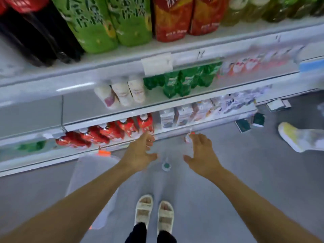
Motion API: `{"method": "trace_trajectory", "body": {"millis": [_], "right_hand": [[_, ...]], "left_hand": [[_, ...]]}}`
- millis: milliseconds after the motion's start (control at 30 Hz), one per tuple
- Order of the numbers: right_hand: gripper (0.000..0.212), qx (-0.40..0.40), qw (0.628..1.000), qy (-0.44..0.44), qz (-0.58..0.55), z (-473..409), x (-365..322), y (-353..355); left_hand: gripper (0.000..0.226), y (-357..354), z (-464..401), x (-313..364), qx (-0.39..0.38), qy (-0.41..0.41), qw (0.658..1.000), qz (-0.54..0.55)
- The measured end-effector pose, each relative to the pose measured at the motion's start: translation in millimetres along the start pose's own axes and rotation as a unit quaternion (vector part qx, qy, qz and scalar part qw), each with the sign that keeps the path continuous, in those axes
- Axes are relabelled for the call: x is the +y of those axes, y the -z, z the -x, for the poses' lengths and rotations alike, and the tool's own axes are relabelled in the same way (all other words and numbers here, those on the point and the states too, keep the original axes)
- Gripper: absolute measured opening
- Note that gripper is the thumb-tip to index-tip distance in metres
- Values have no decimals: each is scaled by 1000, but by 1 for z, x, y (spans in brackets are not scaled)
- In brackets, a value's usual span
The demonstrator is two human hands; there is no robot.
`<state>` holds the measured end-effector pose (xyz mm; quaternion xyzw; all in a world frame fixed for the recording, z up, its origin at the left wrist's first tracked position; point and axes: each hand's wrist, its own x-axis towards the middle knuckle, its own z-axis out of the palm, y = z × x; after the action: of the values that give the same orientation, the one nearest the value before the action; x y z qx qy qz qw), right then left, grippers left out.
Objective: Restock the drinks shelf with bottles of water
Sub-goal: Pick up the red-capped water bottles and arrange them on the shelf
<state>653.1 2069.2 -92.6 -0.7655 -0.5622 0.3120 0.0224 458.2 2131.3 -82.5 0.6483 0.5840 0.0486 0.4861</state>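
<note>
Head view: left hand [138, 151] and right hand [203, 155] spread, gripping nothing, flanking a blurred clear plastic water bottle [166, 166] with green cap, below red-labelled bottles [112, 132] on shelf [112, 81].

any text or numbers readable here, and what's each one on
"16", handwritten on the upper shelf edge strip.
Another handwritten mark on that strip, farther right: too blurred to read.
Large characters on the green bottles and red bottles: blurred, unreadable.
White price tag: blank or washed out.
Lower-shelf labels: too small.
</note>
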Motion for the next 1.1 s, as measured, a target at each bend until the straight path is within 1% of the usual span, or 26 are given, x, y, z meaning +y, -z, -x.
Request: {"method": "trace_trajectory", "body": {"millis": [100,267,433,567,667,800,1000,1100], "right_hand": [[70,-8,1000,-26,1,-13,24,-34],[68,-25,997,-64,-42,-40,59,-102],[69,-11,992,-105,-72,-81,94,-168],[69,22,986,-133,-103,-127,129,-210],[69,45,981,-145,-123,-159,150,-231],[72,78,971,-167,-150,-213,186,-270],[78,148,943,-202,-220,-286,238,-322],[91,187,921,-209,-272,-318,260,-337]], "left_hand": [[45,-29,-26,-30,-18,6,1000,-8],[45,-80,-71,-79,-62,24,997,-38],[46,-130,-123,-126,-91,35,993,-64],[43,-173,-177,-157,-105,24,993,-53],[49,-196,-215,-170,-104,18,994,-37],[46,-239,-273,-192,-95,-8,995,-34],[44,-286,-340,-222,-80,-45,994,-51],[44,-299,-363,-234,-89,-57,992,-65]]}}
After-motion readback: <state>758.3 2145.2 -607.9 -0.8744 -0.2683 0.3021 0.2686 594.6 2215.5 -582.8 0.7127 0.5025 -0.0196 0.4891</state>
